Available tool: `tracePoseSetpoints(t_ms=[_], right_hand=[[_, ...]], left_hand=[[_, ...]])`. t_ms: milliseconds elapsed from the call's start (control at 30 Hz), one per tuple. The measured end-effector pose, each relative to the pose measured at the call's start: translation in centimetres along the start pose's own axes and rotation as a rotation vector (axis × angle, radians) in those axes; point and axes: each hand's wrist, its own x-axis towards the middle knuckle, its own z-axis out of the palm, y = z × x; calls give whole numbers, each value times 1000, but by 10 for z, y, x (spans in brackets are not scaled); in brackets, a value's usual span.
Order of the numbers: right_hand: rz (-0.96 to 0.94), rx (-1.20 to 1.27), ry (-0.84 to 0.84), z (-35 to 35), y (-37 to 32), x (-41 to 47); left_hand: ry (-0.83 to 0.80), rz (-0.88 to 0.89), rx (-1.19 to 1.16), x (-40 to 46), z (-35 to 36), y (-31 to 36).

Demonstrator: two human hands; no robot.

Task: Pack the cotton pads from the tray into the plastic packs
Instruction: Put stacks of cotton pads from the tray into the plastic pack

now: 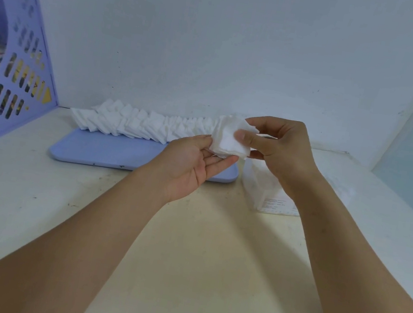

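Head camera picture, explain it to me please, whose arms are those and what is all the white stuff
There is no machine here. A person wears a camera on the head, so you look down along their own two bare arms. The right hand pinches a small stack of cotton pads; the left hand lies open under it, fingertips touching. Behind, a long row of pads lies on a blue tray. A plastic pack stands under the right wrist. A purple file holder stands far left.

pale table (27,208), scuffed and speckled — carries a blue tray (107,152) at centre rear, a clear plastic pack (270,194) just right of it, and a purple file rack (12,55) at far left.
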Motion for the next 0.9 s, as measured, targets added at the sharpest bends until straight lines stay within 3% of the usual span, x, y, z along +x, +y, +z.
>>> tracePoseSetpoints(t_ms=[100,300,400,500,700,900], right_hand=[[-15,46,3,-1,0,1],[123,225,-41,-9,2,4],[161,263,-91,-11,1,3],[155,212,-115,-4,3,1],[60,118,8,3,7,1],[7,-210,-70,8,-1,-2]], left_hand=[[-15,-33,-77,-1,0,2],[122,143,156,4,1,-6],[131,153,161,4,2,-6],[76,122,133,3,3,-6],[34,77,9,-1,9,-7],[-15,131,273,2,7,-15]])
